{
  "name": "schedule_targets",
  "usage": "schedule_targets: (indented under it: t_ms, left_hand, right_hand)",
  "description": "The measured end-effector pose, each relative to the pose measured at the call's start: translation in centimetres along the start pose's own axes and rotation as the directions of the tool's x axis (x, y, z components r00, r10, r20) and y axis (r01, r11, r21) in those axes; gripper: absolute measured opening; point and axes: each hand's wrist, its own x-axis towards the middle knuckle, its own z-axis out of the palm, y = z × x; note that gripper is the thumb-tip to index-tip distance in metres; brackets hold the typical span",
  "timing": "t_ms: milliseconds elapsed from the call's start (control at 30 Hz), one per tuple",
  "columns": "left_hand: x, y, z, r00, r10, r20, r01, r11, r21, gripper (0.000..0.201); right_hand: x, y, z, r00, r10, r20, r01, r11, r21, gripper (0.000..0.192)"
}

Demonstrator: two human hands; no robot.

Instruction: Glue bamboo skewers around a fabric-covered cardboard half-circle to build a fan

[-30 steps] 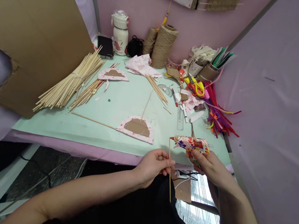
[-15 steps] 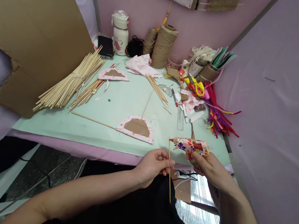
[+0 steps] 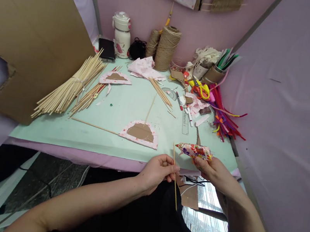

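My left hand pinches a thin bamboo stick that stands nearly upright at the table's front edge. My right hand grips a glue gun wrapped in flowered fabric, its red nozzle pointing left at the stick's upper end. Just beyond my hands a fan-shaped cardboard piece edged with pink fabric lies flat on the green mat, with one stick running up from its top and another lying to its left.
A bundle of bamboo sticks and a large cardboard sheet lie at left. A second fan piece, twine spools, a bottle, scissors, pipe cleaners and a ruler crowd the back and right.
The glue gun and my right hand have dropped slightly lower, nearer the stick's top. My left hand keeps the stick in about the same place.
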Motion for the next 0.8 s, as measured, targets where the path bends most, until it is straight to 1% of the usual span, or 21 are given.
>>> schedule_targets:
  t_ms: [67, 100, 167, 200, 300, 367, 433, 500, 567, 600, 633, 667, 700, 733, 767, 800]
  left_hand:
    - [-0.1, 0.1, 0.0, 1.000, 0.006, -0.003, -0.007, 1.000, -0.017, 0.048]
    - [-0.1, 0.1, 0.0, 1.000, 0.006, -0.004, -0.006, 1.000, -0.023, 0.047]
    - [-0.3, 0.2, 0.0, 1.000, 0.003, -0.009, -0.004, 1.000, -0.029, 0.048]
    - [-0.3, 0.2, 0.0, 1.000, 0.002, -0.008, -0.003, 1.000, -0.029, 0.047]
    - [-0.4, 0.3, 0.1, 1.000, 0.001, -0.004, -0.001, 0.999, -0.035, 0.046]
    - [-0.3, 0.3, 0.1, 1.000, -0.004, -0.007, 0.004, 0.999, -0.051, 0.045]
    - [-0.2, 0.3, 0.2, 1.000, -0.004, -0.021, 0.002, 0.997, -0.077, 0.045]
    - [-0.2, 0.3, 0.3, 0.999, 0.009, -0.031, -0.012, 0.994, -0.107, 0.045]
    - [-0.3, 0.3, 0.5, 0.999, 0.027, -0.032, -0.031, 0.990, -0.137, 0.043]
    - [-0.4, 0.4, 0.6, 0.999, 0.033, -0.031, -0.037, 0.988, -0.151, 0.043]
    - [-0.5, 0.4, 0.7, 0.999, 0.036, -0.031, -0.040, 0.985, -0.165, 0.042]
    - [-0.6, 0.5, 0.8, 0.999, 0.040, -0.035, -0.045, 0.982, -0.182, 0.042]
    - [-0.7, 0.6, 0.8, 0.998, 0.046, -0.040, -0.054, 0.978, -0.200, 0.042]
    - [-0.8, 0.6, 0.9, 0.997, 0.058, -0.045, -0.066, 0.973, -0.221, 0.042]
    - [-0.8, 0.7, 1.0, 0.996, 0.073, -0.045, -0.081, 0.968, -0.239, 0.042]
    - [-0.8, 0.7, 1.0, 0.995, 0.088, -0.038, -0.094, 0.963, -0.252, 0.041]
  right_hand:
    - [0.2, 0.3, -0.4, 0.988, -0.056, -0.147, 0.039, 0.992, -0.117, 0.050]
    - [0.3, 0.6, -0.7, 0.967, -0.089, -0.239, 0.041, 0.979, -0.198, 0.045]
    - [0.7, 1.6, -1.3, 0.903, -0.158, -0.400, -0.003, 0.928, -0.372, 0.039]
    - [1.0, 2.3, -1.7, 0.873, -0.190, -0.449, -0.038, 0.892, -0.451, 0.037]
    - [2.4, 4.9, -2.9, 0.832, -0.284, -0.476, -0.098, 0.771, -0.630, 0.036]
    - [3.8, 6.6, -3.7, 0.819, -0.354, -0.451, -0.073, 0.716, -0.694, 0.041]
    - [5.2, 8.1, -4.5, 0.824, -0.386, -0.416, -0.025, 0.708, -0.706, 0.043]
    - [6.2, 9.0, -5.1, 0.832, -0.378, -0.406, -0.007, 0.724, -0.689, 0.044]
    - [6.2, 9.0, -5.1, 0.821, -0.360, -0.443, -0.032, 0.745, -0.666, 0.047]
    - [5.8, 8.5, -4.8, 0.803, -0.356, -0.478, -0.051, 0.758, -0.650, 0.049]
    - [5.0, 7.7, -4.3, 0.771, -0.362, -0.524, -0.061, 0.777, -0.627, 0.051]
    - [3.9, 6.5, -3.4, 0.744, -0.380, -0.550, -0.028, 0.804, -0.594, 0.050]
    - [2.6, 5.1, -2.3, 0.727, -0.394, -0.562, 0.042, 0.843, -0.536, 0.046]
    - [1.3, 3.5, -1.0, 0.755, -0.384, -0.531, 0.136, 0.885, -0.445, 0.040]
    - [0.0, 2.0, 0.5, 0.813, -0.349, -0.467, 0.221, 0.926, -0.306, 0.034]
    - [-1.2, 0.5, 2.0, 0.891, -0.312, -0.330, 0.271, 0.949, -0.162, 0.031]
